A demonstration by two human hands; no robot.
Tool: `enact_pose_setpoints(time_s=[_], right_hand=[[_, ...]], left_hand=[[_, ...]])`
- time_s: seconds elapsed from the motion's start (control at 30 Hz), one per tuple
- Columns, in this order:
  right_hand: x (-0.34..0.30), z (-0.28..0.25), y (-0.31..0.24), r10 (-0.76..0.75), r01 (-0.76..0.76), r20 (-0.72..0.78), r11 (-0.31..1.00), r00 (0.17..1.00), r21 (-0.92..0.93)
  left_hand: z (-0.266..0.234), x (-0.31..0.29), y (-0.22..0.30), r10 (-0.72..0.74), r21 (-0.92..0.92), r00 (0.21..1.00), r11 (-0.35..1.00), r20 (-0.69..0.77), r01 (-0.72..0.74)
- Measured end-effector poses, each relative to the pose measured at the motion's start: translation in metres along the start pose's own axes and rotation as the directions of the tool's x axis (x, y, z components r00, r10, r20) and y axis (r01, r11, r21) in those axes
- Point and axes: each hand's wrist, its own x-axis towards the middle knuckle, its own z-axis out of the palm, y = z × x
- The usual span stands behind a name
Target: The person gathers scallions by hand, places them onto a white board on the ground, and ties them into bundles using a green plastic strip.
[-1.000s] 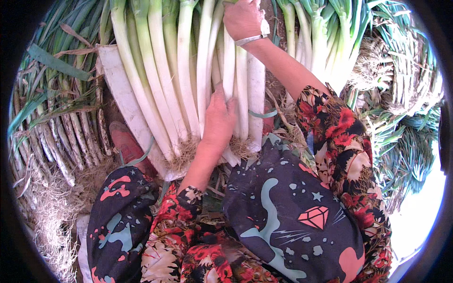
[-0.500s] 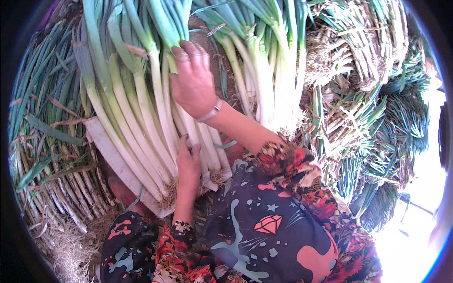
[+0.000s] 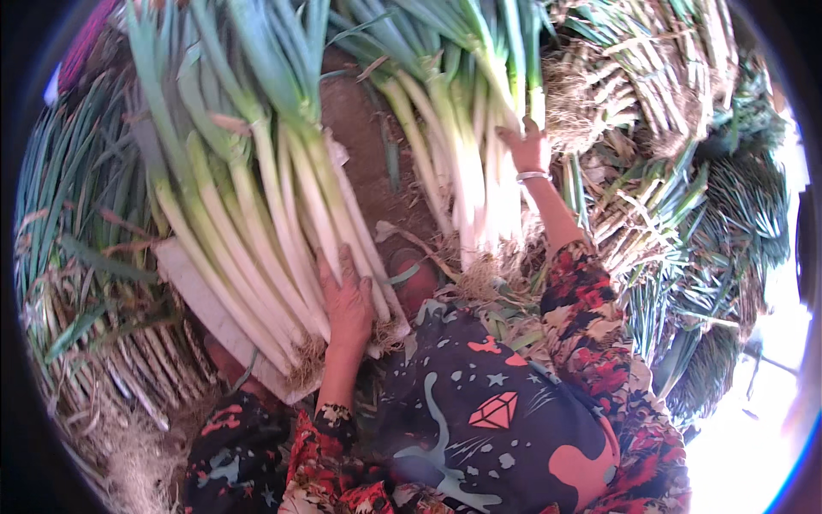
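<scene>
My left hand (image 3: 347, 300) lies on the white stems of a row of long green onions (image 3: 265, 214), its fingers stretched out and a little apart. The row rests on a pale board (image 3: 193, 265), leafy tops pointing away and roots toward me. To the right, my right hand (image 3: 528, 154), with a bracelet at the wrist, is at the stems of a second heap of green onions (image 3: 469, 163). Its fingers are bent round a stalk there, though their tips are partly hidden.
Unpeeled, dry-skinned onions (image 3: 128, 343) are stacked along the left. More bundles with roots (image 3: 591, 94) and green leaves (image 3: 728, 231) fill the right side. Brown ground (image 3: 355, 128) shows between the two heaps. My patterned apron (image 3: 497, 428) covers the near side.
My right hand has left the row on the board and moved right to the second heap. My left hand stays on the stems, now flatter. A loose stalk shows between the heaps.
</scene>
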Motion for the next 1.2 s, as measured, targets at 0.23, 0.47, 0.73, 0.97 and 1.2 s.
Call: enact_pose_setpoints(time_s=[0.23,0.47,0.73,0.97,1.2], right_hand=[[-0.013,-0.090,-0.130,-0.024,-0.055,0.171,0.896,0.985,0.441],[-0.093,-0.102,-0.282,-0.287,-0.023,0.193,0.506,0.938,0.862],[-0.216,0.006,-0.286,-0.381,0.155,0.403,0.857,0.832,0.491],[-0.208,-0.022,-0.283,-0.474,0.532,0.799,0.813,0.370,0.236],[-0.226,-0.004,-0.254,-0.643,0.570,0.636,0.737,0.426,0.363]], left_hand=[[0.004,-0.003,-0.010,0.023,0.016,0.997,1.000,-0.069,-0.022],[-0.008,-0.005,-0.018,-0.040,-0.301,0.994,0.954,-0.100,0.008],[-0.053,-0.001,-0.013,-0.369,-0.646,0.928,0.698,0.045,0.309],[-0.064,-0.017,-0.017,-0.371,-0.218,0.919,0.894,0.132,0.392],[-0.073,-0.006,-0.013,-0.319,-0.078,0.947,0.944,0.042,0.321]])
